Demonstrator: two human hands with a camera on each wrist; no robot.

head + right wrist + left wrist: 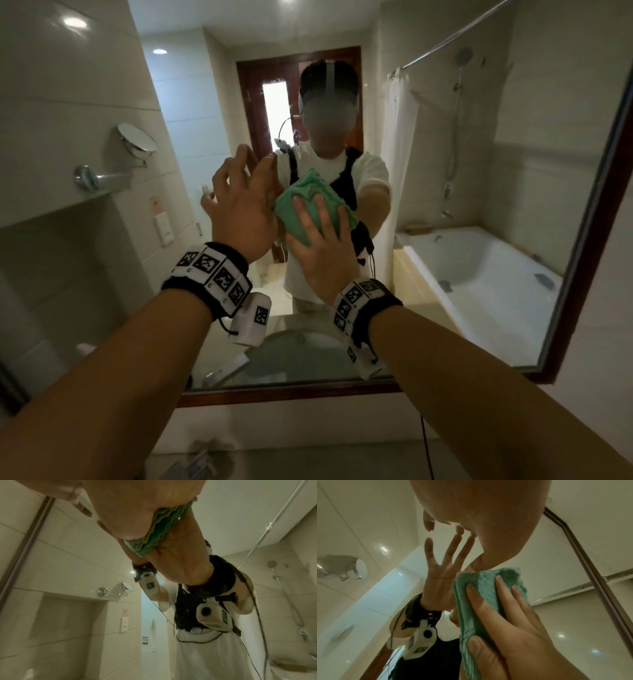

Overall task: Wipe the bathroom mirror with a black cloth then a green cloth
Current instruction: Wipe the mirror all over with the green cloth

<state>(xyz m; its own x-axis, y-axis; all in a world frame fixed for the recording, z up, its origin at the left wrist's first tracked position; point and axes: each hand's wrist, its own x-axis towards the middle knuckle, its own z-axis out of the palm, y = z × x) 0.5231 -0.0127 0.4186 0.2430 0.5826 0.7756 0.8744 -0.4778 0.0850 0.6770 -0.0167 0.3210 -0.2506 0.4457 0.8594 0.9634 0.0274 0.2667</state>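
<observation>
My right hand (318,233) presses a folded green cloth (308,185) flat against the bathroom mirror (462,171), fingers straight and spread over it. In the left wrist view the same right hand (496,608) lies on the green cloth (484,585), thumb at its lower edge. The right wrist view shows the cloth (154,534) sandwiched between my palm and the glass. Just left of the cloth, my left hand (246,171) touches the glass with spread fingertips (459,529) and holds nothing. No black cloth is in view.
The mirror's dark wooden frame (291,390) runs along the bottom and right. A round swing-arm mirror (137,137) sticks out from the left tiled wall. The glass reflects a bathtub (479,274) and a sink (291,356). Small items lie on the counter (198,459) below.
</observation>
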